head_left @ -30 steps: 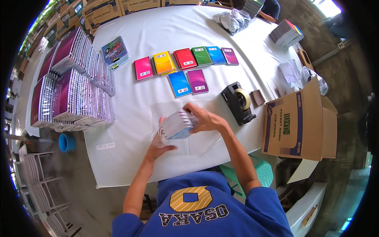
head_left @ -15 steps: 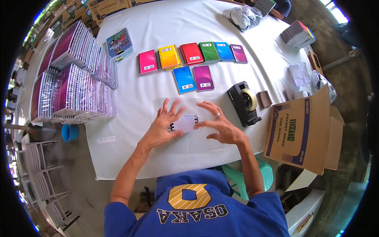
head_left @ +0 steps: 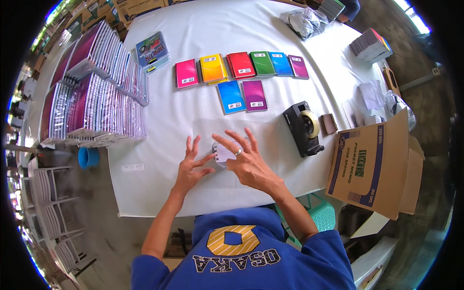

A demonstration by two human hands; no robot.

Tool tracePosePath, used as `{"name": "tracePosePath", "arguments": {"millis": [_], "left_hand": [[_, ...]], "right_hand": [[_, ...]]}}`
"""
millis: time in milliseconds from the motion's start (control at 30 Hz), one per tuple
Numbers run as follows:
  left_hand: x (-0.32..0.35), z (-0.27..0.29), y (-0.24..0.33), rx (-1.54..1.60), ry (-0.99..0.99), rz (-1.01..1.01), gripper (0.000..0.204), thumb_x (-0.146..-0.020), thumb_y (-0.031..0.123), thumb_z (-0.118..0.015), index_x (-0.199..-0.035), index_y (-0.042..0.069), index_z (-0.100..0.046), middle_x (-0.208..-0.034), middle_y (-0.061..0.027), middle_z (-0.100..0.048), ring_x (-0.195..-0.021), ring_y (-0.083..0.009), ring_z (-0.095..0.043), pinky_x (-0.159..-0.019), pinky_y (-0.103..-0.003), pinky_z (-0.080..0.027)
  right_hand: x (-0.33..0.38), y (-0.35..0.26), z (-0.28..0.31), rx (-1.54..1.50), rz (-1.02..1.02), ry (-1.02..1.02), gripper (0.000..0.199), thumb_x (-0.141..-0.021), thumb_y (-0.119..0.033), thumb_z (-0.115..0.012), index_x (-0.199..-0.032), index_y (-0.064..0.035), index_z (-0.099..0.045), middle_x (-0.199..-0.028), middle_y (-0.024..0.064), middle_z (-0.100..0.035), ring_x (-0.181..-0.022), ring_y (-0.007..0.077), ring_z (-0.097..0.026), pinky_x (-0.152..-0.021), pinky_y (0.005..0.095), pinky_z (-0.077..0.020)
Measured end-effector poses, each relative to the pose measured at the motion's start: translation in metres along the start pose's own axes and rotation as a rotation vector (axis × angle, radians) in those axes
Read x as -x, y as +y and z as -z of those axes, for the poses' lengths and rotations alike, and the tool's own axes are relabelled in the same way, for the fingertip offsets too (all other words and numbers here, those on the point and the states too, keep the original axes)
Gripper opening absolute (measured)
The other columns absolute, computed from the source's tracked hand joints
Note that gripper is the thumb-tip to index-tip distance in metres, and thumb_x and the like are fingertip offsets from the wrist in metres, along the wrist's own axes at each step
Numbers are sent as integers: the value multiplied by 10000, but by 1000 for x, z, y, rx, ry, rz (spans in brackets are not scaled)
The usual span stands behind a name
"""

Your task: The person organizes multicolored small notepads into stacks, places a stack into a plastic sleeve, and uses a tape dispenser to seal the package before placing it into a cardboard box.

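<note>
A small bundle of spiral notebooks (head_left: pixel 223 154), with a ruled white page and black binding showing, lies on the table in front of me. My left hand (head_left: pixel 188 172) is at its left side, fingers spread, a fingertip touching or almost touching the binding. Over the right part of the bundle reaches my right hand (head_left: pixel 253 167), its fingers stretched out and a ring on one; it hides much of the page. Clear plastic seems to lie around the bundle. Beyond them are a blue notebook (head_left: pixel 231 95) and a purple notebook (head_left: pixel 254 94), side by side.
Behind stands a row of coloured notebooks, a red one (head_left: pixel 240 64) among them. A black tape dispenser (head_left: pixel 296 126) and an open carton (head_left: pixel 369 162) are at right. Wrapped notebook stacks (head_left: pixel 96 106) fill the left side. Crumpled plastic (head_left: pixel 305 21) lies far right, near another person's arm (head_left: pixel 349 10).
My right hand has moved left over the bundle, covering its right part. My left hand has drawn back to the bundle's left side, uncovering the binding there. The view has shifted slightly.
</note>
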State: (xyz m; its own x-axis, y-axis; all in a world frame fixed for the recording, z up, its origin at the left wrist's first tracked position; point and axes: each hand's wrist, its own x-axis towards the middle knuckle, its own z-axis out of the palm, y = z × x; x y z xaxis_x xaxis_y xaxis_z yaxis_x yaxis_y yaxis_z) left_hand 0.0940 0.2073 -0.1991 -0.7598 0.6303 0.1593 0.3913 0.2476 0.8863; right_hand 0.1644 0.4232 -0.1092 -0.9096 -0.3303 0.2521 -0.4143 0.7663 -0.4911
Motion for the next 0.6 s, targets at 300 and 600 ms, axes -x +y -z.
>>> {"name": "tracePosePath", "arguments": {"millis": [300,600], "left_hand": [[-40,5,17,-427,-176,-235,552,-567,239,-842,-1086,365,-699,-1518,6,-317,-1445,-339,-87,-1134,-472,-288],[-33,-2,6,-351,-156,-162,598,-544,247,-860,-1100,384,-686,-1522,16,-303,-1439,-332,-123,-1128,-460,-309]], "right_hand": [[50,82,22,-669,-180,343,399,-546,-255,-878,-885,-124,-712,-1482,125,-341,-1398,326,-248,-1126,537,-206],[26,77,-3,-957,-203,348,334,-678,-243,-805,-960,-92,-710,-1418,138,-411,-1355,294,-321,-1112,480,-252]]}}
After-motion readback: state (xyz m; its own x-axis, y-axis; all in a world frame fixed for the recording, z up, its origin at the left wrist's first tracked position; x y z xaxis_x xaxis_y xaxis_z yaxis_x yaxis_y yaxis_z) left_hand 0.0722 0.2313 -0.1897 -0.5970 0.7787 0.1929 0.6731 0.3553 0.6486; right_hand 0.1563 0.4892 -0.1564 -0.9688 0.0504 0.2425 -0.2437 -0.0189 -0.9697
